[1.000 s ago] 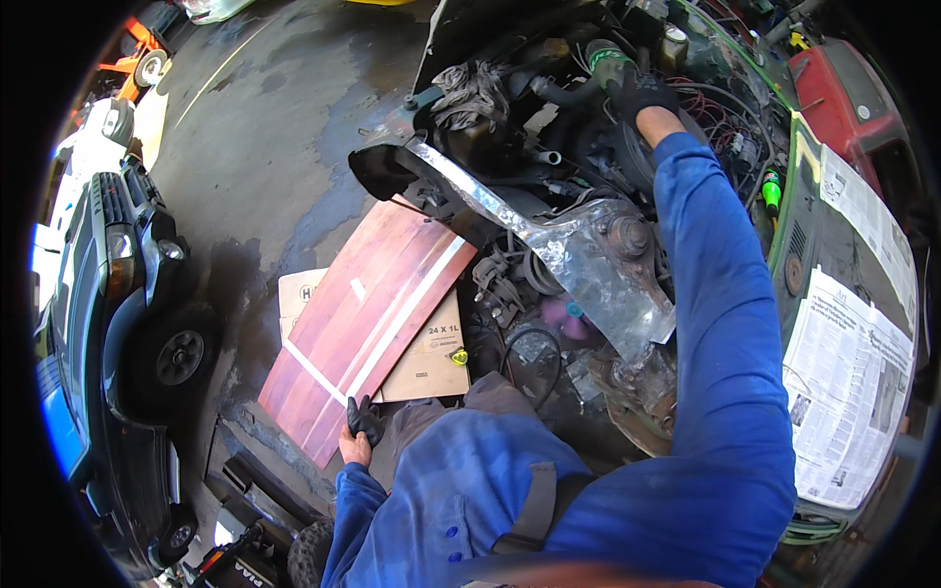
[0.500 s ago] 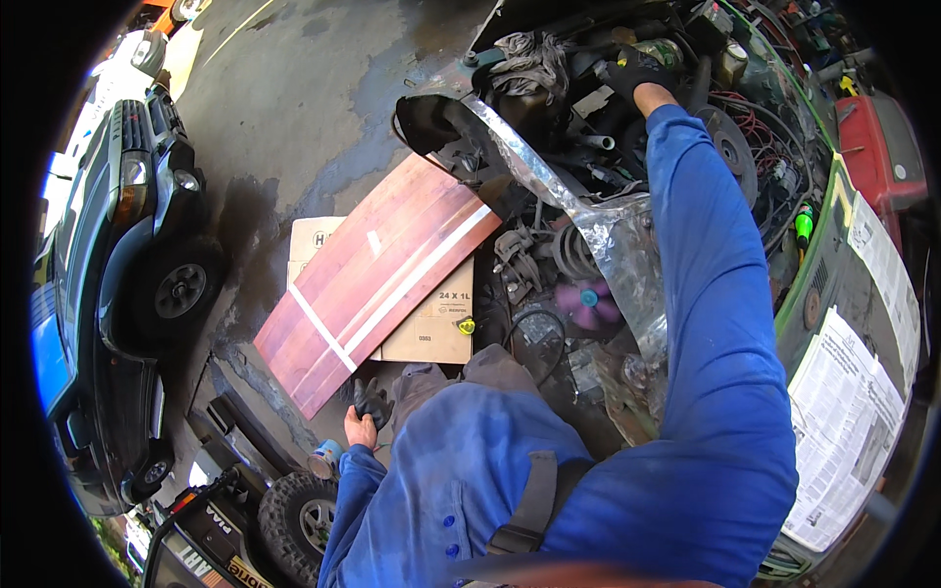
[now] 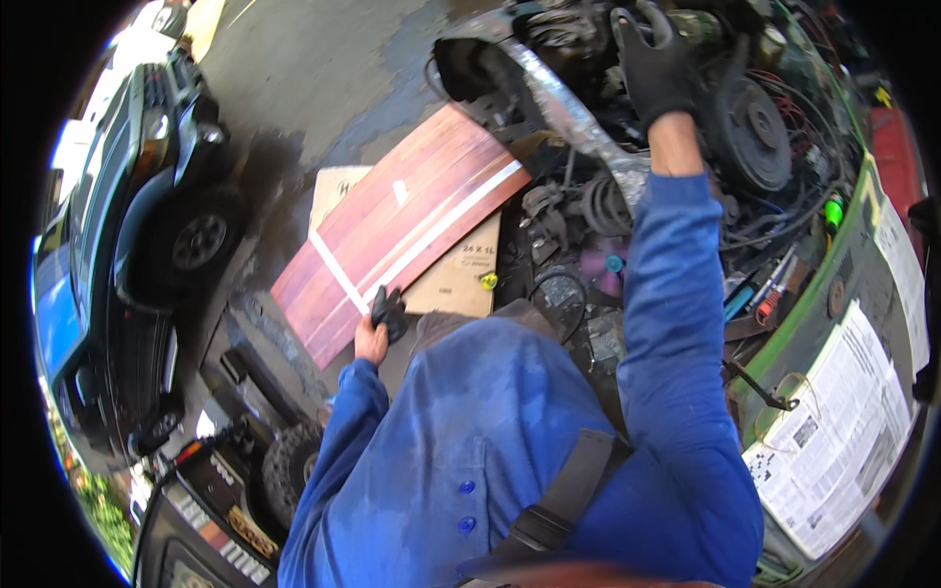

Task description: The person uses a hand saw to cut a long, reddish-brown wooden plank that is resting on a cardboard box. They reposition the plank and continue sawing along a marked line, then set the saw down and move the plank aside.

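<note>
My right hand (image 3: 655, 78), in a black glove with the wrist bare, is stretched out over the engine bay (image 3: 588, 152) of a green car. Its fingers are spread and nothing shows in them. A round black disc-shaped part (image 3: 755, 132) lies just to its right. Low and to the left, my left hand (image 3: 372, 341) is beside the lower edge of a reddish wooden board (image 3: 412, 216). Black glove material covers part of that hand, with bare skin beside it. Its fingers cannot be made out, nor whether the glove is worn or held.
Under the board lies flattened cardboard (image 3: 461, 274), with a small yellow tool (image 3: 488, 281) on it. A purple fan (image 3: 600, 267) sits below the engine bay. Newspaper (image 3: 823, 431) covers the car's panel at right. Dark vehicles (image 3: 147, 235) stand at left. A green-handled tool (image 3: 833, 211) rests near the car's edge.
My right hand has drawn away from the part it was touching deep in the engine bay, and its fingers have spread. The left hand has risen nearer the board. The whole view has shifted.
</note>
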A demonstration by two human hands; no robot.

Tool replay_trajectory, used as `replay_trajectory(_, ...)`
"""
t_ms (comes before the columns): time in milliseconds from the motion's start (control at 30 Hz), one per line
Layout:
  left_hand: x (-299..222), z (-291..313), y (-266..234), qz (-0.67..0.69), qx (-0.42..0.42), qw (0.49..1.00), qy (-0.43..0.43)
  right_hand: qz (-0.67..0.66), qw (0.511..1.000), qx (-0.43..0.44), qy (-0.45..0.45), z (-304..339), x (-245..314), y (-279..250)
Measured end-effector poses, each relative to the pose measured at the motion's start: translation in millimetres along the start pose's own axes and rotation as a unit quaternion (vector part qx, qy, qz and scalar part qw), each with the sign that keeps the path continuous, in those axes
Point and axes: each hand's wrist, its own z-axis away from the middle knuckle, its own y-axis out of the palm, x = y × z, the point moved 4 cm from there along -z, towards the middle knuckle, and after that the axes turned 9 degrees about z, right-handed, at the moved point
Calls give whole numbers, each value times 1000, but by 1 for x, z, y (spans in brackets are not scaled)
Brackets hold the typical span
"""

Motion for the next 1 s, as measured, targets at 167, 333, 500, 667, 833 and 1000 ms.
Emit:
replay_trajectory(167, -44, -8, 4, 62, 58, 996, -7, -18, 943, 285, -173, 176, 71, 31)
replay_trajectory(333, -81, 28, 9, 294, 130, 945, -64, 76, 830, 552, -14, 323, -15, 97)
replay_trajectory(500, -102, 56, 7, 512, 96, 845, -120, 57, 802, 595, -23, 415, -35, 109)
replay_trajectory(667, -90, 27, -18, 463, 135, 864, -148, 77, 740, 666, -43, 436, 25, 147)
replay_trajectory(833, -96, 12, -49, 455, 243, 837, -180, 96, 786, 609, -36, 448, 82, 191)
replay_trajectory(1000, -102, 13, -95, 426, 334, 840, -21, 13, 834, 543, 94, 464, 100, 219)
